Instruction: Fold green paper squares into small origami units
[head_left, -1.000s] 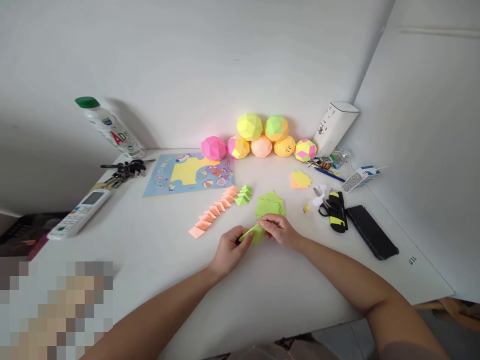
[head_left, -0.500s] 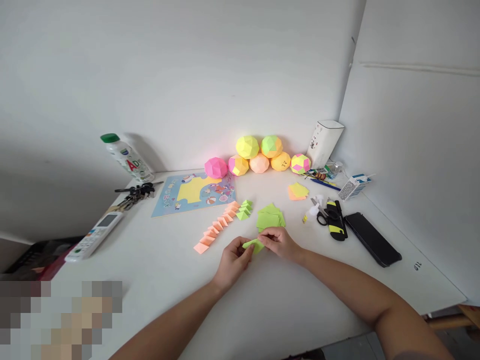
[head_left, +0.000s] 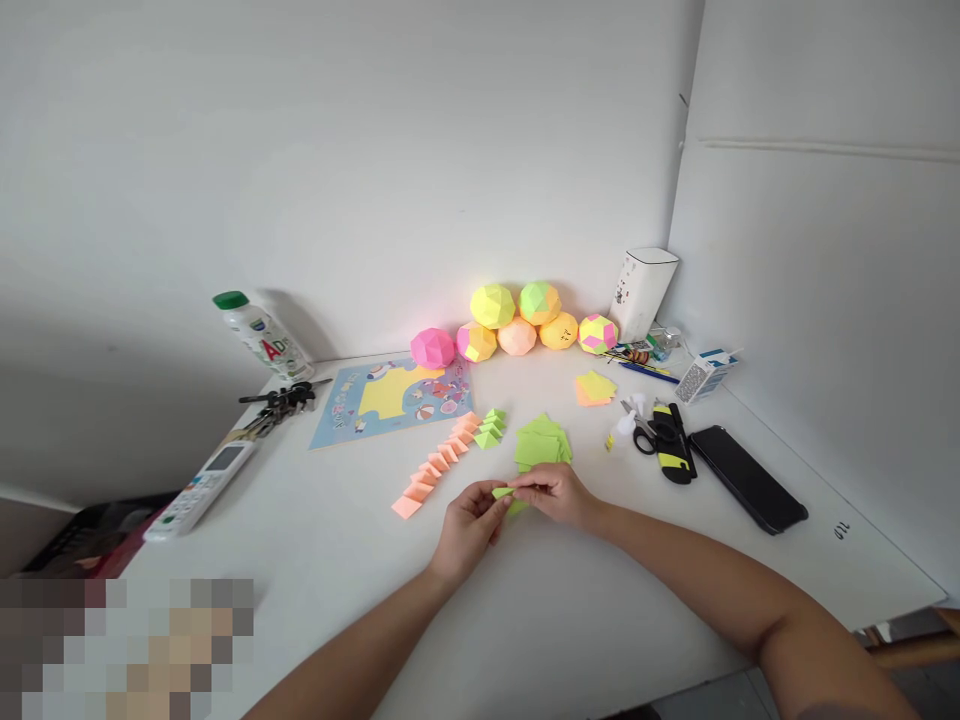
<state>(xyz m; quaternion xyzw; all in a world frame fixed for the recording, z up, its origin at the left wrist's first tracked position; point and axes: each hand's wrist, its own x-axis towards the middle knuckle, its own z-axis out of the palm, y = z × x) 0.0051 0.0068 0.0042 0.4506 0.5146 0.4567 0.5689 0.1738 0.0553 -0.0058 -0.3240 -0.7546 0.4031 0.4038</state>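
Both hands pinch a small folded green paper (head_left: 504, 493) just above the white table (head_left: 525, 600). My left hand (head_left: 466, 528) grips its left end and my right hand (head_left: 559, 494) grips its right end. Right behind the hands lies a loose pile of green paper squares (head_left: 541, 442). A row of folded orange pieces (head_left: 439, 463) runs diagonally to the left, ending in a few folded green pieces (head_left: 490, 427).
Several paper balls (head_left: 517, 320) line the back wall. A puzzle sheet (head_left: 394, 390), keys (head_left: 277, 400), bottle (head_left: 262, 335) and remote (head_left: 199, 490) lie at left. Sticky notes (head_left: 595, 387), scissors (head_left: 660, 432), a phone (head_left: 748, 479) and a white box (head_left: 642, 291) sit at right.
The view has tilted up and shifted, so everything sits lower in the frame. My hands keep working the green paper, which now looks narrower and more folded.
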